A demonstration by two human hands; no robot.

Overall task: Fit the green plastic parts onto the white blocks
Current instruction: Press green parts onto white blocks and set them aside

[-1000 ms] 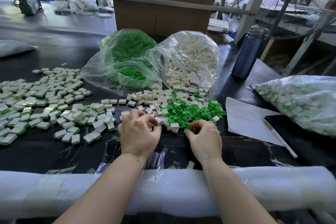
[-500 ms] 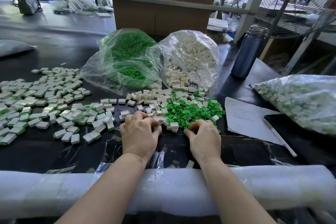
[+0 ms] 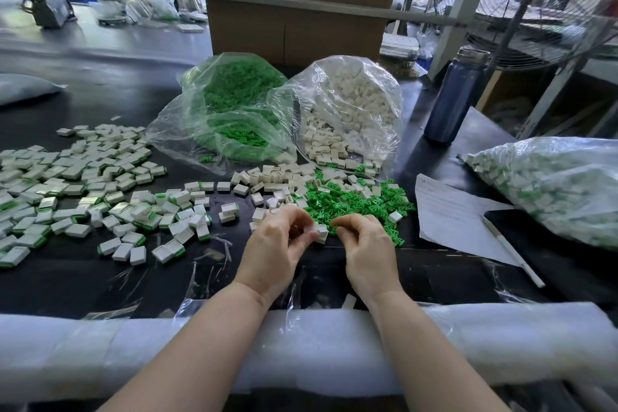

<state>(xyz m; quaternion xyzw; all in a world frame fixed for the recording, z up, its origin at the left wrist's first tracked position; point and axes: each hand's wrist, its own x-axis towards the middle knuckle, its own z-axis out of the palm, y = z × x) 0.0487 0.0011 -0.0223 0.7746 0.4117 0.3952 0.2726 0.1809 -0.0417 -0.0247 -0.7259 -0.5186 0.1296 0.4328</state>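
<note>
My left hand (image 3: 276, 244) pinches a small white block (image 3: 320, 231) between thumb and fingers, just in front of the loose pile of green plastic parts (image 3: 351, 204). My right hand (image 3: 366, 244) is curled beside it, fingertips pinched at the pile's near edge; what they hold is hidden. Loose white blocks (image 3: 271, 177) lie behind the hands. Blocks fitted with green parts (image 3: 77, 191) are spread over the left of the black table.
Two open clear bags stand behind the piles, one of green parts (image 3: 234, 100), one of white blocks (image 3: 351, 104). A blue bottle (image 3: 454, 97), a paper sheet (image 3: 458, 217) with a pen (image 3: 515, 254) and a full bag (image 3: 555, 184) sit right. White foam (image 3: 133, 344) pads the near edge.
My left hand has shifted right toward the green pile and lifted a white block up between its fingertips. My right hand stays at the pile's edge.
</note>
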